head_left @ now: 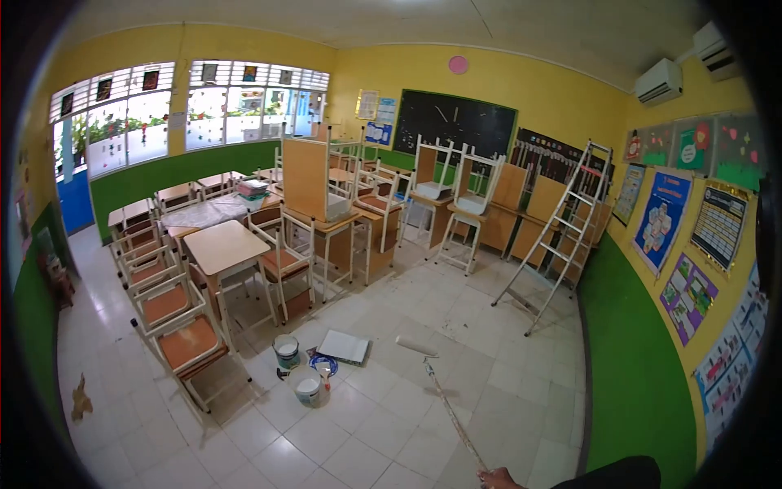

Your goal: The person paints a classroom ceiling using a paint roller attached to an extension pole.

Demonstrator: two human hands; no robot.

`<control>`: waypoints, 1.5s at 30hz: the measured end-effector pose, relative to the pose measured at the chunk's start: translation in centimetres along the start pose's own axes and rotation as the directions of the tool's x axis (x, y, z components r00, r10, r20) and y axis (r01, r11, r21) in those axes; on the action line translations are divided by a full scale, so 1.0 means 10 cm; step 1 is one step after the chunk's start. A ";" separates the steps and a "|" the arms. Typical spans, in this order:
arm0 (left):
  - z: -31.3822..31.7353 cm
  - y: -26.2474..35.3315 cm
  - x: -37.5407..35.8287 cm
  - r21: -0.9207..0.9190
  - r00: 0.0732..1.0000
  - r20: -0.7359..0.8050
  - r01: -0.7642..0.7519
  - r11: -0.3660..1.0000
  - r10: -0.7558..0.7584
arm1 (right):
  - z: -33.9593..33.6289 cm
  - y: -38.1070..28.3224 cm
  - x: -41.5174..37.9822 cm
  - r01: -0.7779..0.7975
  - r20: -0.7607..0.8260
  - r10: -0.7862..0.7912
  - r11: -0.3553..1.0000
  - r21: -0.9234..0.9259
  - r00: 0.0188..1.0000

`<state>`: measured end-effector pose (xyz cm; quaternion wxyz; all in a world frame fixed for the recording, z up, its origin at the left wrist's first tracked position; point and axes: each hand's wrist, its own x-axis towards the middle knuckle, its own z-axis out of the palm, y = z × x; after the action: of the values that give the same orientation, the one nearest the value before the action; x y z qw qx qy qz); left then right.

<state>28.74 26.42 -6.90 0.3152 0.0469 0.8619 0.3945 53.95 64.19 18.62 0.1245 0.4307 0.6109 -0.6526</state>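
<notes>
My right hand shows at the bottom edge, fingers wrapped round the lower end of a long-handled paint roller. The pole is speckled and slants up and left. Its pale roller sleeve hangs close over the tiled floor. Left of it lies a paint tray with a white inside. Beside the tray stand two paint buckets, one darker inside and one whitish, with a blue coiled thing between them and the tray. My left hand is out of view.
Desks and chairs crowd the left side, some stacked upside down. A stepladder stands on the right before more desks. The green and yellow right wall carries posters. A chalkboard hangs at the back.
</notes>
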 end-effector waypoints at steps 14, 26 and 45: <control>-0.31 -2.24 -0.92 0.042 0.998 0.053 -0.018 0.999 0.016 | 1.57 -0.42 0.68 0.003 -0.208 -0.109 0.892 -0.453 0.972; -1.04 -3.03 -1.89 -0.325 0.832 -0.336 0.337 0.884 -0.441 | 2.73 -1.29 1.89 0.055 0.040 -0.044 0.932 -0.359 0.998; -2.25 -1.31 -1.35 -0.729 0.686 -0.220 0.356 0.584 -0.693 | 4.96 -2.82 5.08 0.073 0.106 -0.036 0.927 -0.368 0.994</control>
<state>28.69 -1.61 1.67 0.1906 -0.4295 0.6966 0.5421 -16.22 44.13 -4.03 0.2153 0.3498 0.7281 -0.5487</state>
